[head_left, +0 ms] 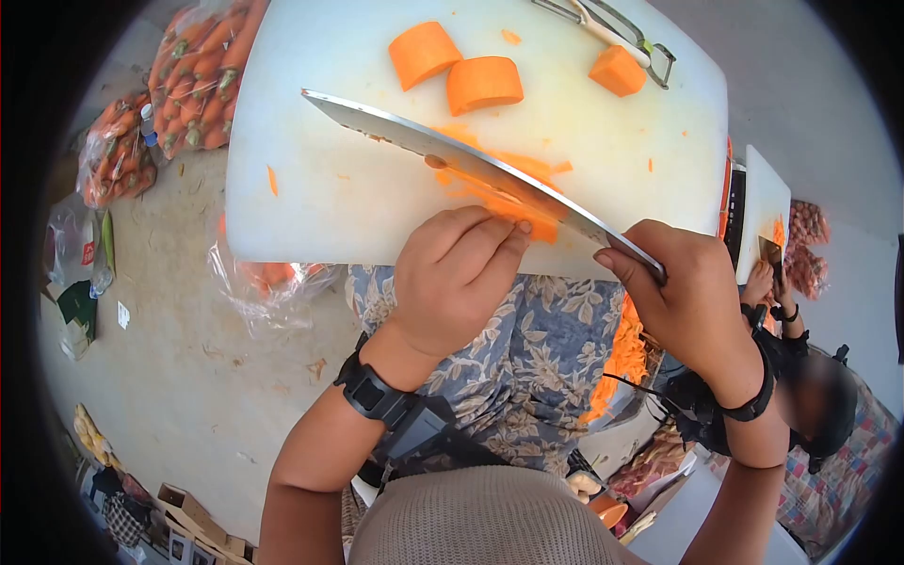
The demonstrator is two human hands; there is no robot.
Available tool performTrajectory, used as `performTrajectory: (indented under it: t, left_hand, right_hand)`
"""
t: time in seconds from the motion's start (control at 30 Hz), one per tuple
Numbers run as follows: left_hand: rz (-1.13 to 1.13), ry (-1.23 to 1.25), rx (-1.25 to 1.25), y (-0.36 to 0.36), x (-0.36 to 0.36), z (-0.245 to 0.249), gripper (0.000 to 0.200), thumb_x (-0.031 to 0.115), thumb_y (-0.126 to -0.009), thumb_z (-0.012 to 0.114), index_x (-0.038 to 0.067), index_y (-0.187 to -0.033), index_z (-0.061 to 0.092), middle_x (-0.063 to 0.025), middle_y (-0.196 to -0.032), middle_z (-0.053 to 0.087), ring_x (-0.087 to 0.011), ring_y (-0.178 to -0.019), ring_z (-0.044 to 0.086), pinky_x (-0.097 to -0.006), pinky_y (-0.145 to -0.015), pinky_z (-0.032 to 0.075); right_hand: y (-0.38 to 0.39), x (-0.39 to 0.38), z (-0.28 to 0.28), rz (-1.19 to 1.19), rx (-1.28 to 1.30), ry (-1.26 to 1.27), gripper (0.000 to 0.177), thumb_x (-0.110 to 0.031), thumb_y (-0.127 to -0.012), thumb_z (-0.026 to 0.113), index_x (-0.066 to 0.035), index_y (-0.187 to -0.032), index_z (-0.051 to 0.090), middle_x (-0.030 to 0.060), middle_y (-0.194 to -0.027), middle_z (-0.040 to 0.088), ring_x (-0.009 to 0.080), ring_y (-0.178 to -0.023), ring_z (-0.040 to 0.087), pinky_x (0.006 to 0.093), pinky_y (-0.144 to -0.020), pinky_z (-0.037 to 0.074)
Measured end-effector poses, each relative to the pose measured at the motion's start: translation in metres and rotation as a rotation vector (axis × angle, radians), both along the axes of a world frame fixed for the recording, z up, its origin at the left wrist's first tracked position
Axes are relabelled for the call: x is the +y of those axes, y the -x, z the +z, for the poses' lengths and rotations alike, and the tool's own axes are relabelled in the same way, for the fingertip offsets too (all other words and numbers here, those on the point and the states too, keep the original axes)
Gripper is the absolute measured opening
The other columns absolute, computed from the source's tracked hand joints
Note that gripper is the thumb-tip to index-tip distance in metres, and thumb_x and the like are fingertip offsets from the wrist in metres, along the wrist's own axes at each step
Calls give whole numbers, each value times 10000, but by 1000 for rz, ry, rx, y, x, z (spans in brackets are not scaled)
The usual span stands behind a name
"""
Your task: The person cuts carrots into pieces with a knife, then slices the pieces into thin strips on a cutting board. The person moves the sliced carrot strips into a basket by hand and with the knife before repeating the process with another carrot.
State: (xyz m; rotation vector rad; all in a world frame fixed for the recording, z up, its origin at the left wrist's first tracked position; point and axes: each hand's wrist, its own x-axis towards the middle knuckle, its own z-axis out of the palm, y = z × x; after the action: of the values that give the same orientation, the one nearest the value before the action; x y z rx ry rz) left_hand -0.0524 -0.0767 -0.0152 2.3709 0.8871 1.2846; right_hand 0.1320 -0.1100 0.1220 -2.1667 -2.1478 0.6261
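A white cutting board (311, 188) lies in front of me. My right hand (683, 287) is wrapped round the handle end of a large knife (537, 191), whose blade slants to the upper left over the board. Beneath and beside the blade are thin orange carrot pieces (527, 168). My left hand (466, 259) has its fingers bent together, with the tips pressing on carrot slices at the blade's near side. Two thick carrot chunks (424, 55) rest beyond the knife, and a smaller chunk (618, 71) sits by a peeler (603, 30) at the board's far right.
Bags of whole carrots (202, 80) stand on the floor at the left. Shredded carrot (621, 367) is heaped below the board, right of my lap. At the right, another person (815, 405) works with a knife at a second board (767, 188). Cardboard boxes (193, 518) are lower left.
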Motion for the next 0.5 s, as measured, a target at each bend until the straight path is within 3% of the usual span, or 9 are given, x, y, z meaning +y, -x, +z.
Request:
performTrajectory:
  t: [0.27,0.5]
  left_hand:
    - [2,49,-19,-1,1,1,198,20,-675,749,33,-872,740,-54,-882,670,-228,-854,629,-306,-719,548]
    - [9,112,-34,-3,1,3,181,8,-655,748,44,-832,732,-43,-862,661,-219,-833,631,-301,-707,549]
  right_hand:
    - [-11,2,1,26,-42,106,180,-199,-830,728,-38,-791,657,132,-597,596,334,-547,597,397,-523,469]
    - [-19,21,-10,-186,228,287,209,-175,-824,731,22,-859,668,208,-614,571,374,-548,542,396,-538,445]
